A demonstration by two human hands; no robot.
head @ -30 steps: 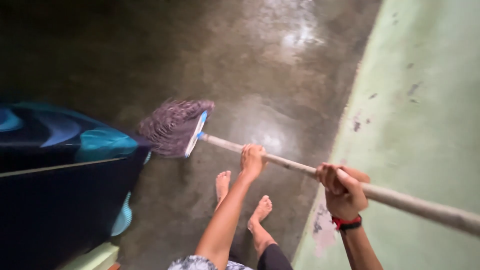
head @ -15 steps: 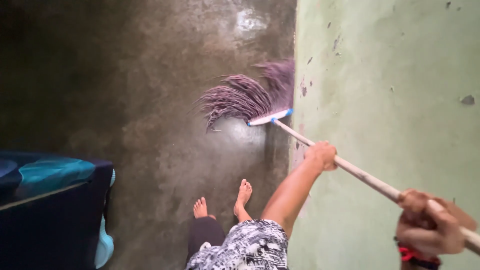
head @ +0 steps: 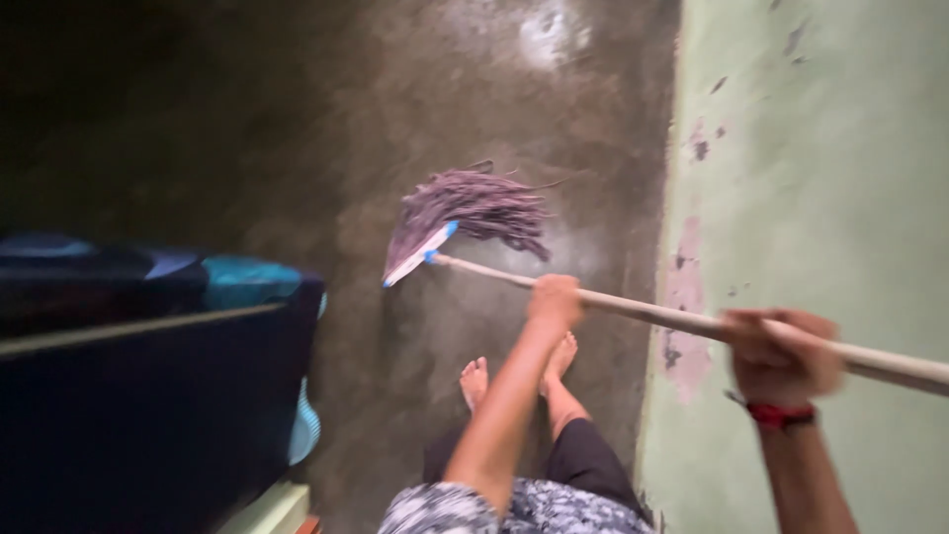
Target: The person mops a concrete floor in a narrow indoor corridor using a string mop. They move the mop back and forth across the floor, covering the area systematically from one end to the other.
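A string mop [head: 473, 210] with purple-grey strands and a blue-and-white head lies on the wet concrete floor [head: 415, 109] ahead of my bare feet [head: 514, 374]. Its pale wooden handle [head: 652, 314] runs back to the right. My left hand [head: 554, 300] grips the handle lower down, near the mop head. My right hand [head: 781, 351], with a red band at the wrist, grips it higher up, by the wall. Both hands are blurred by motion.
A pale green wall [head: 830, 178] with flaking paint stands along the right. A dark bed or sofa with blue-teal fabric [head: 148, 376] fills the lower left. Wet, shiny floor stretches away in front.
The mop head swung from the left beside the furniture to the wall on the right, then back to the middle of the floor. My feet shifted and both hands stayed on the handle.
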